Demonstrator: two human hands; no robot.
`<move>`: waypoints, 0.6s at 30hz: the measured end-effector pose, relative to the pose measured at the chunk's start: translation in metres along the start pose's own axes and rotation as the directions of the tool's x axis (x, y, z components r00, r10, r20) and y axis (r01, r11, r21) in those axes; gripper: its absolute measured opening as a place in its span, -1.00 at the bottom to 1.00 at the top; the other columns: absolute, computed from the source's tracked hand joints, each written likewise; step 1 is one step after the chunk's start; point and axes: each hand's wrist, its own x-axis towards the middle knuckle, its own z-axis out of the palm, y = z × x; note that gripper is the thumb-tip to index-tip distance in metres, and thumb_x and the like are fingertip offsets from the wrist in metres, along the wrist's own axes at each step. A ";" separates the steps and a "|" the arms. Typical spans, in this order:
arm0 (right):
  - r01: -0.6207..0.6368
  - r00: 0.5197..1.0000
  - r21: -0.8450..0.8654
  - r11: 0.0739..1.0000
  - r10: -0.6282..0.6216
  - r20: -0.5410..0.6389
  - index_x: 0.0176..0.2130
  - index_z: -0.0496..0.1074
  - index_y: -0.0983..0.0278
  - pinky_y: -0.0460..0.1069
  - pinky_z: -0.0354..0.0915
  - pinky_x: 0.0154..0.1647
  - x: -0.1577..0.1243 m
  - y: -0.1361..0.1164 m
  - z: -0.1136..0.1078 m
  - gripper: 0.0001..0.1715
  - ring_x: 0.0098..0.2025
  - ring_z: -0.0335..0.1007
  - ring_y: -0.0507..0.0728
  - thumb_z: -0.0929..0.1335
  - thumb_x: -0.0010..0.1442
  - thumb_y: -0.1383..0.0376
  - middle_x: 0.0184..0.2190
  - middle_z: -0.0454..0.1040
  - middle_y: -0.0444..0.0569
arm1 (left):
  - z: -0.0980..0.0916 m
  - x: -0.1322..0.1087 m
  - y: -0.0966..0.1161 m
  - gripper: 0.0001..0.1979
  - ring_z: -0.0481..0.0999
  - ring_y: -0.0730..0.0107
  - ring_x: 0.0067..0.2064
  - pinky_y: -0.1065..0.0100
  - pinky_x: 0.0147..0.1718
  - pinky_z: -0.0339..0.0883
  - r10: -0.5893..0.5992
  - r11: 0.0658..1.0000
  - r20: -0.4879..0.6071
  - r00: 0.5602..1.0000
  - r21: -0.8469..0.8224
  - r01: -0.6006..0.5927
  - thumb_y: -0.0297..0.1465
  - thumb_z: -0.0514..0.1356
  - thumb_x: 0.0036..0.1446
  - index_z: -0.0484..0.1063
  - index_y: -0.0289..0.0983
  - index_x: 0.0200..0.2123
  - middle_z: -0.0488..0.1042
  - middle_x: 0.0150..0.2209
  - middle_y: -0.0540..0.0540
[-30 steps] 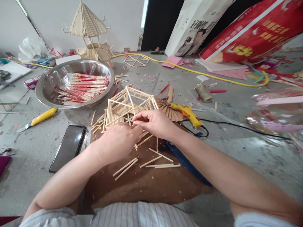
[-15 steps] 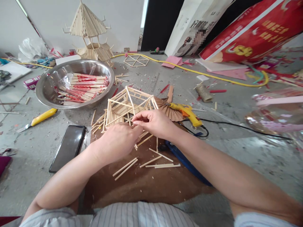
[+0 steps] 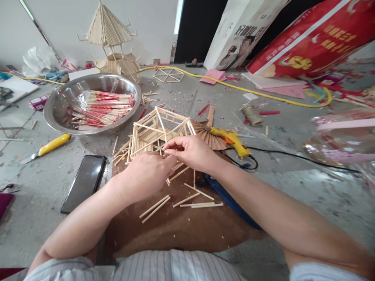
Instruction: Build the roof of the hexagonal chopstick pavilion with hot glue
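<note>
A wooden stick frame, many-sided with crossing sticks on top, stands on a brown board. Over its near side my left hand is closed, its fingertips pressed together near the middle and partly hidden. My right hand meets it there, thumb and index finger pinched; what lies between the fingers is too small to make out. Several loose sticks lie on the board just in front of the hands. A yellow glue gun rests right of the frame beside a folded brown paper fan.
At the left are a metal bowl of packaged sticks, a yellow knife and a phone. Behind stand a stick pavilion and a flat hexagonal frame. A black cord runs right; a blue object lies under my right forearm.
</note>
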 end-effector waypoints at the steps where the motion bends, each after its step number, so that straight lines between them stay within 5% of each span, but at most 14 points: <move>1: 0.002 1.000 0.001 1.000 -0.002 0.000 -0.38 0.50 0.26 -0.07 0.28 -0.37 0.000 0.000 0.000 -0.86 -0.40 0.44 0.06 0.34 0.00 0.31 -0.46 0.54 -0.12 | 0.000 0.000 0.000 -0.85 0.45 0.30 -0.41 0.31 -0.43 0.28 -0.002 1.000 0.001 1.000 0.003 0.002 -0.41 -0.05 0.16 0.27 -0.31 -0.26 0.44 -0.46 -0.09; 18: -0.013 1.000 0.038 0.999 0.012 0.024 -0.39 0.50 0.27 -0.10 0.26 -0.43 -0.001 -0.003 -0.001 -0.85 -0.44 0.42 0.03 0.33 0.00 0.34 -0.47 0.54 -0.12 | -0.006 -0.002 -0.002 -0.84 0.44 0.29 -0.37 0.31 -0.41 0.27 -0.001 0.996 0.017 1.000 -0.087 0.002 -0.35 -0.03 0.16 0.28 -0.30 -0.29 0.43 -0.42 -0.08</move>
